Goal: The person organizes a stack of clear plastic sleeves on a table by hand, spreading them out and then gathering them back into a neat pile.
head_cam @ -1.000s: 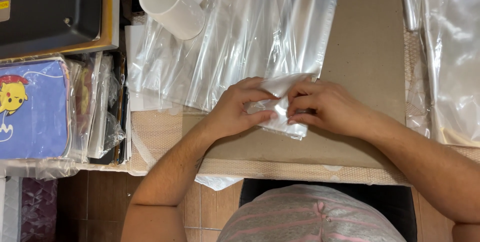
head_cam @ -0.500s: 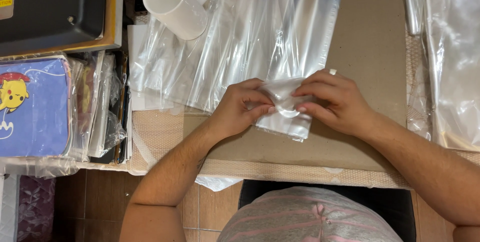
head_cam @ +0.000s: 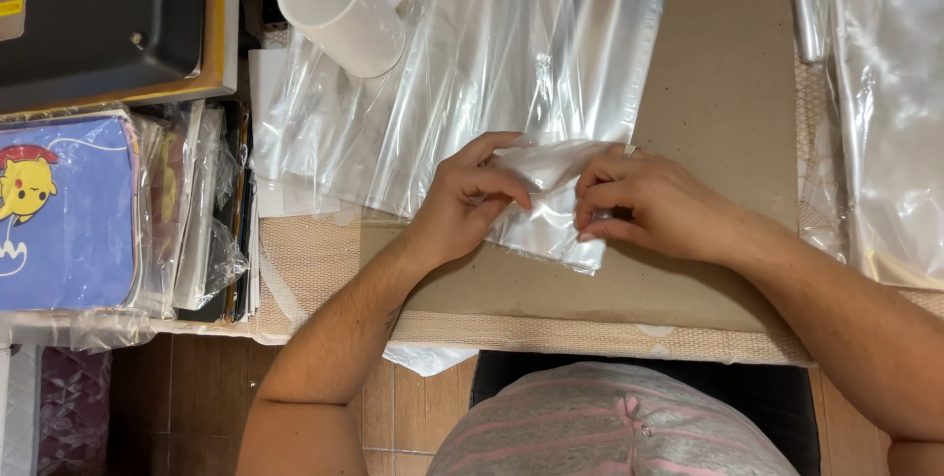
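Observation:
A small clear plastic bag (head_cam: 547, 206) lies between both of my hands over a brown cardboard sheet (head_cam: 723, 112). My left hand (head_cam: 470, 199) pinches the bag's left side with thumb and fingers. My right hand (head_cam: 654, 208), with a ring on one finger, grips its right side. What is inside the bag is hidden by my fingers. Just beyond my hands lies a spread pile of larger clear plastic bags (head_cam: 492, 63).
A white mug (head_cam: 339, 9) lies on its side at the pile's far left. A black tray (head_cam: 98, 19) and a blue picture-printed pouch (head_cam: 59, 210) with wrapped items sit at the left. More clear plastic sheeting (head_cam: 885, 112) covers the right edge.
My hands have shifted slightly, and the small bag has been gathered and folded tighter between my fingers. The camera view has moved a little.

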